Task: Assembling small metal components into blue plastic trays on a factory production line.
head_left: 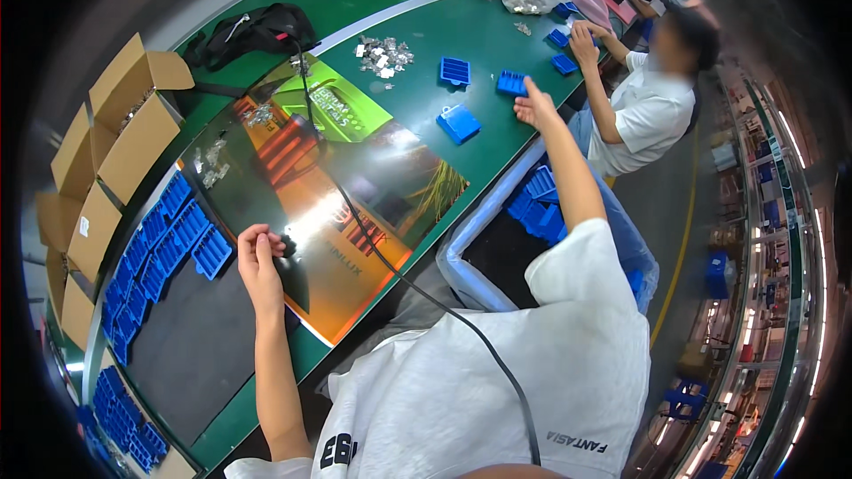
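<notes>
Blue tray (510, 82) sits pinched in the right hand (535, 107), far right; the left hand (258, 259) curls near left, hold unclear.

Trays (511, 82) blue; tabletop (484, 22) green; sheet (342, 288) patterned orange, black, lime; cartons (140, 129) brown; metal parts (383, 57) silvery; shirt (488, 355) white, lettering (339, 450) black

Dark lettering (577, 442) and numerals (337, 450) on white shirt (497, 364), words (345, 264) on glossy sheet (390, 164)
</notes>
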### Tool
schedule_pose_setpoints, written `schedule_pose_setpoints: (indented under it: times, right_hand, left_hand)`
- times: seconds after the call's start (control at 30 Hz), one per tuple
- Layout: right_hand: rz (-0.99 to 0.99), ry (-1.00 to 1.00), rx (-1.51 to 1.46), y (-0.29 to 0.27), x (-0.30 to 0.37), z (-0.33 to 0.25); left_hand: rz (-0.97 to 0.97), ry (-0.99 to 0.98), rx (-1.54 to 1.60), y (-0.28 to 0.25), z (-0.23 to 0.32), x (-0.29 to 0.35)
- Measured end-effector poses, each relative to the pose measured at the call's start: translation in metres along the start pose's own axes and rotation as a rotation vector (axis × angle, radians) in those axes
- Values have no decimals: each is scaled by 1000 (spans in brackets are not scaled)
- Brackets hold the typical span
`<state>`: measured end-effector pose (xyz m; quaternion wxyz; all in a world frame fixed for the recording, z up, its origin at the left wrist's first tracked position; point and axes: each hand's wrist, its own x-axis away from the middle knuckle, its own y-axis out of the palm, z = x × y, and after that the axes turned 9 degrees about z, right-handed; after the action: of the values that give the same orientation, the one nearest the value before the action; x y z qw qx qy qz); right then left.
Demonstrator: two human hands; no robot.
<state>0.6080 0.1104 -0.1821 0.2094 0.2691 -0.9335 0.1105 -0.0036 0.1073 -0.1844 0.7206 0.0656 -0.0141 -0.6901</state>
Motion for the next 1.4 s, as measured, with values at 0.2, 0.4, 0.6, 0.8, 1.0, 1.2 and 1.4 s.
schedule_pose_setpoints:
  times: [0.2, 0.4, 0.6, 0.8, 1.0, 1.2, 1.4]
  right_hand:
    - [199, -263, -265, 24, -22, 5]
    - [275, -690, -203, 31, -5, 26]
    - [264, -695, -136, 33, -3, 30]
    - [49, -739, 252, 42, 25, 31]
    - [-16, -1122, 1089, 83, 147, 51]
    - [-847, -152, -125, 118, 211, 28]
    - [-1275, 149, -141, 197, 284, 42]
  left_hand:
    - [-15, 17, -6, -2, 1, 4]
    - [-32, 15, -21, 1, 7, 6]
    - [-15, 11, -31, -1, 7, 10]
    - [-21, 8, -33, 3, 7, 7]
    - [-20, 10, -85, 1, 5, 9]
    - [3, 0, -97, -3, -1, 6]
    - [21, 27, -131, -2, -3, 9]
